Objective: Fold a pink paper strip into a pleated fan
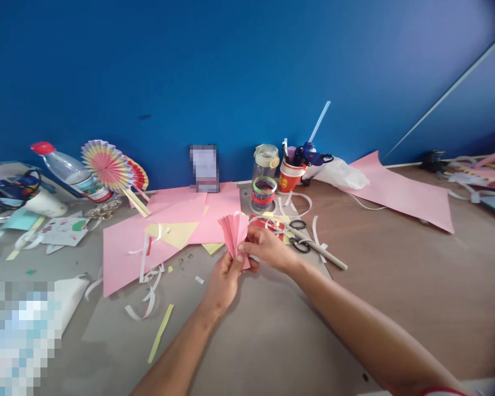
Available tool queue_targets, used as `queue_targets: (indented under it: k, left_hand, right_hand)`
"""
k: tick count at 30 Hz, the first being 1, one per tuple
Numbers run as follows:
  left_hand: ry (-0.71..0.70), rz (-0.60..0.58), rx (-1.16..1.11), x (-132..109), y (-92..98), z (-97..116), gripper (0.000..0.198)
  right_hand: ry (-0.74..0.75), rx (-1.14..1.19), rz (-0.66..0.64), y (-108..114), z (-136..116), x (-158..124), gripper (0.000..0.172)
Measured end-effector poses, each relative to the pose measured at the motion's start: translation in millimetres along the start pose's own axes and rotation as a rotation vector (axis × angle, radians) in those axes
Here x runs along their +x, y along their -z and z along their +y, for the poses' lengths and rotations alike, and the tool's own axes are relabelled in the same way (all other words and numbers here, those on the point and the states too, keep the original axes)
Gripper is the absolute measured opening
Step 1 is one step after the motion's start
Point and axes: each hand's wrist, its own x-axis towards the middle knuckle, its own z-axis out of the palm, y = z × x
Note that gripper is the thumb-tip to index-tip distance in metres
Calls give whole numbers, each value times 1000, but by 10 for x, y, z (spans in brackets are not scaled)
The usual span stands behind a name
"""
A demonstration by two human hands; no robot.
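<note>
A piece of pink paper (232,230), folded into narrow pleats, is held up over the table at the middle of the head view. Its top spreads a little like a fan. My left hand (226,275) is closed on the lower end, the thumb pressed along the folds. From the right, my right hand (264,246) pinches the right edge, its thumb close to the left one. Some of the fingers behind the paper are hidden. Larger pink sheets (127,258) lie just beyond my hands, with a yellow paper piece (175,234) on top.
Scissors (299,245) and a pale stick (325,257) lie right of my hands. Behind them stand a clear jar (265,165) and a red paper cup (289,175). Finished paper fans (107,168) lean by a bottle (74,170) at left. Paper strips (148,291) litter the table.
</note>
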Motion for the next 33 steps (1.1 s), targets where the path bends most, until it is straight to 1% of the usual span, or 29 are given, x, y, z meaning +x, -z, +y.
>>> queue_targets:
  k: [2,3,6,8,13,18,22,24,26,28,30,33]
  left_hand:
    - [9,-92,82,-17,-5,12,21]
    - [10,-118,111,-23,-5,13,23]
    - [20,-147,110,-36,6,-5,24]
    - [30,-180,120,-48,7,-14,24]
    - [51,-251,130,-90,-43,36,24]
    - [80,-301,137,-110,-69,74,22]
    - [97,-352,133,-122,-52,91,25]
    - [95,-369,155,-116,-45,103,29]
    - [60,-350,183,-93,-36,103,38]
    - [8,-270,210,-53,-18,87,44]
    - [-21,-161,238,-13,7,66,44]
    - [-49,-106,299,13,33,54,41]
  right_hand:
    - [-2,53,1,10,41,-1,12]
    - [-7,76,-6,14,61,-1,14]
    - [-12,140,-28,20,109,9,21]
    - [-3,170,-12,18,121,17,22]
    - [-5,199,58,2,111,34,23]
    - [32,294,110,-27,159,54,20]
    - [57,354,105,-31,203,59,19]
    - [28,366,95,-28,203,58,22]
    - [-12,382,90,-33,199,60,25]
    - [-22,394,95,-55,202,69,28]
    - [2,388,104,-87,213,81,28]
    - [38,359,101,-108,218,90,25]
